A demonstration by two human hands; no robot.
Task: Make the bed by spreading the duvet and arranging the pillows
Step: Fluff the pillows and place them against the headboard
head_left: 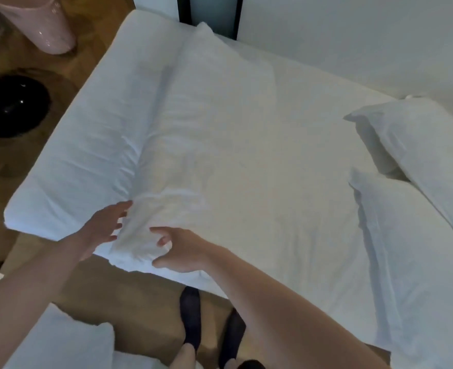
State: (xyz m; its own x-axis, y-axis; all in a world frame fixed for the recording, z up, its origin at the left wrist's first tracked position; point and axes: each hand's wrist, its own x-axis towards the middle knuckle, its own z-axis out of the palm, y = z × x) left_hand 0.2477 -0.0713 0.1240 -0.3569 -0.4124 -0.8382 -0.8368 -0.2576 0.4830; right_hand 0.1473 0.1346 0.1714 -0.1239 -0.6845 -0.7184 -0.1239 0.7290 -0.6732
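Note:
A white duvet (214, 145) lies folded lengthwise on the white bed (81, 166), its near end bunched at the bed's front edge. My left hand (101, 229) hovers open at the left side of that bunched end, fingers spread and touching the fabric. My right hand (181, 251) is open on the right side of it, fingers curled toward the cloth but not closed. Two white pillows lie at the right: one (420, 145) farther back, one (412, 257) nearer me.
Wooden floor (129, 294) lies between me and the bed, with my dark-socked feet (193, 323) on it. A pink container (47, 25) and a black round object (9, 105) stand on the floor at the left. More white bedding (68, 344) sits at the bottom left.

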